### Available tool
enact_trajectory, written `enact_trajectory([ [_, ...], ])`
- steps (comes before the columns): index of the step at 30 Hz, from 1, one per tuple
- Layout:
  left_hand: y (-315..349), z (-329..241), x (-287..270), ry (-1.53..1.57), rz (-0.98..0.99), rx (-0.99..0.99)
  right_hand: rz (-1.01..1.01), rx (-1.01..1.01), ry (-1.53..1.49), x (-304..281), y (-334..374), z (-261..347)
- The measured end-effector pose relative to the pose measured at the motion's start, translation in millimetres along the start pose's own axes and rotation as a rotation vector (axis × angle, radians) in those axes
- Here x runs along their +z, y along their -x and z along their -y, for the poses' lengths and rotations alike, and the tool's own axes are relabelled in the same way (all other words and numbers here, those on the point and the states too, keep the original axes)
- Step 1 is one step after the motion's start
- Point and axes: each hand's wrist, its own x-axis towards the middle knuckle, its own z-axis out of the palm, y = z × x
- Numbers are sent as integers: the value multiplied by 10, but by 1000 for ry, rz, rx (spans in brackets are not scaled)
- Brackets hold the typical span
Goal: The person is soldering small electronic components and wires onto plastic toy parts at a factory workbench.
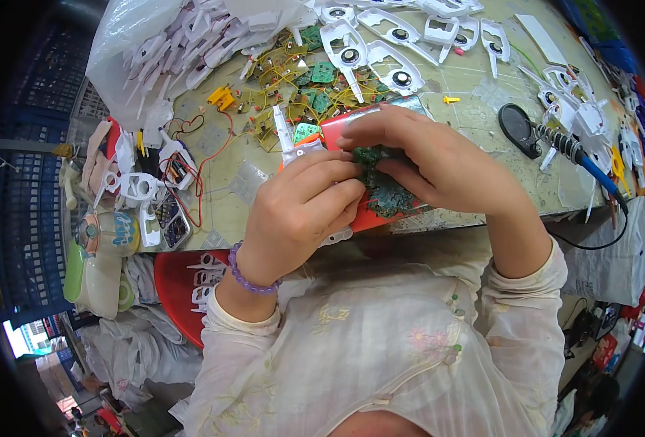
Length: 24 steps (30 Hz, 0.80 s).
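Note:
My left hand (304, 200), with a purple bead bracelet (246, 273) at the wrist, is closed with its fingertips pinched together. What it pinches is hidden behind the fingers. My right hand (439, 153) arches over from the right, fingers and thumb curled toward the left fingertips. Between and below the hands lies a dark green, rough-surfaced thing (391, 191) whose kind I cannot make out. It rests on a red flat box or board (370, 218). A white plastic housing (300, 151) and a small green circuit board (307, 132) sit just beyond my left hand.
Wired green circuit boards (322, 73) spread across the table behind. White ring-ended housings (350, 54) lie at the back; a plastic bag (184, 51) holds more. A blue-handled soldering iron (592, 169) stands in its coil holder right. A red basin (173, 284) sits below left.

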Motion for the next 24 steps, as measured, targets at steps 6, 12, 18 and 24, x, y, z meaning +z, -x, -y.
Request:
enact_trajectory([
  [6,38,-31,-28,-25,34,-20,-475,65,14,-131,443,160],
  [12,31,-49,-81,-27,78,-24,-1439,182,-355,-381,1454,-18],
  [18,30,-12,-128,-121,154,89,-1466,491,172,-875,1725,-113],
  [24,-23,-61,-143,-202,191,150,-1321,645,550,-1007,1643,-53],
])
